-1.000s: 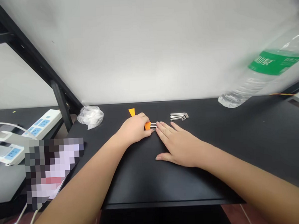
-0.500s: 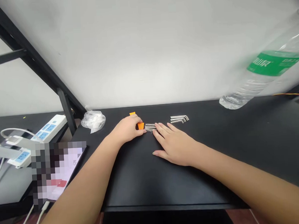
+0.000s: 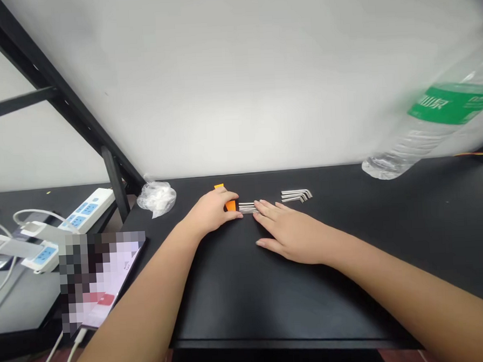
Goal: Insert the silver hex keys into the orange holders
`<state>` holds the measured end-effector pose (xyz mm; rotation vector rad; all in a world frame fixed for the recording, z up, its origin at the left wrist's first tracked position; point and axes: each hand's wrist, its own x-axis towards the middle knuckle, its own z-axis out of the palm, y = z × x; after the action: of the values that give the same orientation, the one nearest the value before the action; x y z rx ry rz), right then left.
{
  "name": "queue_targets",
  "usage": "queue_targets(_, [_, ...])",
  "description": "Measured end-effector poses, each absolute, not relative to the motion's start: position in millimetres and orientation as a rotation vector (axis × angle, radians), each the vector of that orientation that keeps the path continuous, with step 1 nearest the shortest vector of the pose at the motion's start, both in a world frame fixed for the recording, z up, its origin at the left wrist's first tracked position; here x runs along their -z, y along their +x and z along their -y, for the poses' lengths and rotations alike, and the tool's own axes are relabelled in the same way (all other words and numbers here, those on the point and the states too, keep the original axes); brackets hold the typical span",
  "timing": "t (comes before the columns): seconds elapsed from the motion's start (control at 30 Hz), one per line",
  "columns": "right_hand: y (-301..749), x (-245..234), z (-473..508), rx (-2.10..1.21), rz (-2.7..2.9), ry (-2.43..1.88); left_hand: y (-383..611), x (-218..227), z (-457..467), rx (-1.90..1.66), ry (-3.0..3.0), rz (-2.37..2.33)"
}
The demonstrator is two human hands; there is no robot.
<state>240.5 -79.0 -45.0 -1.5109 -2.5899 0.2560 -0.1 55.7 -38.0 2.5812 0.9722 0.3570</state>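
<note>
Black tabletop (image 3: pixel 239 289), white wall behind. Left hand (image 3: pixel 211 212) fingers curled, pinching orange holder (image 3: pixel 230 205) mid-table; right hand (image 3: pixel 295 231) flat, fingers spread, tips on hex keys (image 3: pixel 248 207) just beside holder. Spare hex keys (image 3: pixel 295 195) near, plastic bag (image 3: pixel 158 196) left, bottle (image 3: pixel 433 125) far right.

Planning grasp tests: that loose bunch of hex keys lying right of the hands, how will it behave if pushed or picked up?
The loose hex keys look like thin bent metal rods, so probably stiff and heavy for their size. They lie side by side, unbound, so a push would likely scatter them. The bent ends should stop rolling on the black table, but the shiny metal may slip between fingers.
</note>
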Motion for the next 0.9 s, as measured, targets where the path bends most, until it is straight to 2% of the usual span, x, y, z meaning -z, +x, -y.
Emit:
queue_targets(0.27, [243.5,46.4,77.7,-0.303,2.555,-1.545,-18.5,28.9,-65.6,-0.235,2.546,-1.04])
queue_targets(0.67, [248.1,48.5,48.9,-0.195,2.423,-1.599,-20.1,5.7,-47.2,0.001,2.461,-0.961])
queue_targets(0.9, [246.6,50.3,41.2,-0.113,2.494,-1.547,-15.5,6.8,-45.3,-0.032,2.459,-0.954])
